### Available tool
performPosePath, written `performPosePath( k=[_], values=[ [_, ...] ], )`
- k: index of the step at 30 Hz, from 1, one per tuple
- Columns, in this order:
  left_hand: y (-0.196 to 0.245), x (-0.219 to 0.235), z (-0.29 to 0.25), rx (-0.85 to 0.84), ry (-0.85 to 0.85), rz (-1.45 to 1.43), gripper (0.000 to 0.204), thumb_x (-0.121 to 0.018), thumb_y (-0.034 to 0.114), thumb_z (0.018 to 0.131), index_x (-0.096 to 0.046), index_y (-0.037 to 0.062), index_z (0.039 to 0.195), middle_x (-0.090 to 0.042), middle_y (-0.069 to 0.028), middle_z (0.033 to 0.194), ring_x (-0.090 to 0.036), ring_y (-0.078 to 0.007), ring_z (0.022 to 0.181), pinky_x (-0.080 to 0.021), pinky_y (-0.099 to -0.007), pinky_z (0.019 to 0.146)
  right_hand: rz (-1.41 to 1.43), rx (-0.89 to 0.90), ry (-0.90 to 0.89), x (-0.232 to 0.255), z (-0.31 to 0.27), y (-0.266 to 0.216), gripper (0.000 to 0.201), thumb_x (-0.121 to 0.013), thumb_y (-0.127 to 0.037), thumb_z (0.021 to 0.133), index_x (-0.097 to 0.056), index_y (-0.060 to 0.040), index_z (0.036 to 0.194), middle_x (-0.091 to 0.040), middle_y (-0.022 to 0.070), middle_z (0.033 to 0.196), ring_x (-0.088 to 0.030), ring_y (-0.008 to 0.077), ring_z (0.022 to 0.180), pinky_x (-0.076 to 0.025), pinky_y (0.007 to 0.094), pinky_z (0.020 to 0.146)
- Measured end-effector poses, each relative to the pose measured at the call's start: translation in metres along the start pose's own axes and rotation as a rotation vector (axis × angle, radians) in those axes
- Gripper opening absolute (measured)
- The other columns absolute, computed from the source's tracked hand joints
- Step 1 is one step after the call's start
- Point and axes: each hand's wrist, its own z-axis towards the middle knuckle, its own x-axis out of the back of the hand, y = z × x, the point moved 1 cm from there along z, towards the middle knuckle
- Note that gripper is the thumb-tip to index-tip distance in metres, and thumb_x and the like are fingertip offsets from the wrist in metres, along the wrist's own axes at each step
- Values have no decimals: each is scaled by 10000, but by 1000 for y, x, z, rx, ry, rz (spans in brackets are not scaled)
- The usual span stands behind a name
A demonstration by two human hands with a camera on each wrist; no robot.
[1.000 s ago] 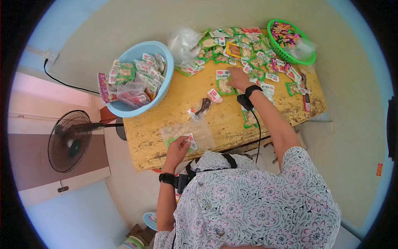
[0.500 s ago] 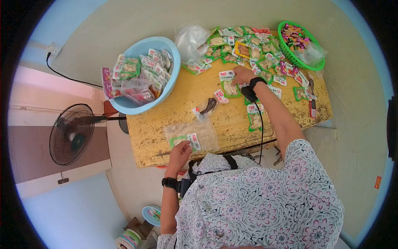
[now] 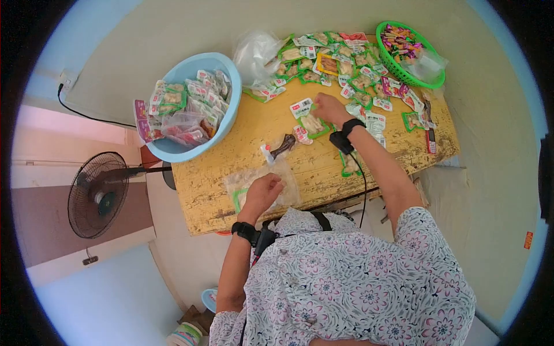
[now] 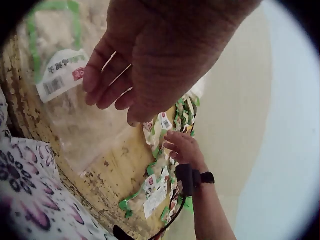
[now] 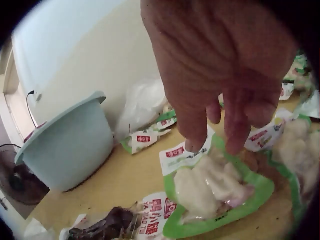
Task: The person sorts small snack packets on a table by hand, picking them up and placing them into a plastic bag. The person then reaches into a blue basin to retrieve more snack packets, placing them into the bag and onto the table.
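Note:
My left hand (image 3: 264,195) hovers over a clear plastic bag (image 3: 288,183) at the table's near edge, fingers loosely bent and holding nothing. Inside the bag a green-edged food packet (image 4: 54,30) with a white label shows in the left wrist view. Farther right, my right hand (image 3: 332,109) reaches down with fingers spread, its fingertips at the upper edge of a see-through green-bordered packet (image 5: 210,187) of pale meat pieces. That packet lies tilted, overlapping the white-and-red end of a dark drumstick's packet (image 5: 107,225).
A blue basin (image 3: 231,109) full of packets stands at the left. Behind are a clear plastic bag bundle (image 3: 254,57) and many loose packets (image 3: 340,57). A green basket (image 3: 412,81) of small wrapped snacks is at the back right. A fan (image 3: 95,196) stands beside the table.
My left hand has lifted from the bagged packet and moved slightly right. Under my right hand, the green-bordered packet has turned, its label end tipping left, and come over the drumstick packet's end.

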Motion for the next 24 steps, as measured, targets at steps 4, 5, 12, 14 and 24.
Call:
performPosePath(
  k=[4,5,12,14,24],
  values=[
    [7,5,-4,59,-4,7,325,-666,283,900,-658,3,1065,-709,-184,921,-690,-286,834,-536,-370,745,-248,-48,-25,-1,-9,-45,565,-741,-131,713,-514,-90,1229,-553,199,1212,-621,388,1055,-537,469,807],
    [9,7,-6,54,6,14,323,-666,281,900,-659,4,1067,-709,-185,920,-690,-285,833,-536,-369,745,-257,-5,-45,0,-8,-51,579,-736,-116,711,-512,-91,1243,-549,197,1221,-620,389,1066,-538,470,808],
    [-12,2,-8,61,20,-49,357,-678,325,888,-665,6,1048,-699,-179,861,-683,-291,799,-530,-380,718,-254,-51,-353,-2,21,-44,576,-741,-114,665,-559,-89,1211,-630,190,1080,-634,359,1061,-529,453,808],
    [-9,1,-3,66,25,3,411,-674,397,880,-672,2,996,-695,-174,833,-678,-301,784,-526,-390,704,-274,18,-307,-3,22,-33,476,-752,-153,657,-601,-59,1098,-647,188,994,-641,355,1007,-522,447,790],
    [42,6,27,192,-96,412,668,-568,671,834,-714,22,770,-696,-204,827,-671,-372,784,-521,-446,694,293,-82,-196,27,-41,-32,184,-664,-79,768,-517,-27,864,-558,86,694,-584,208,566,-451,374,519]
  ],
)
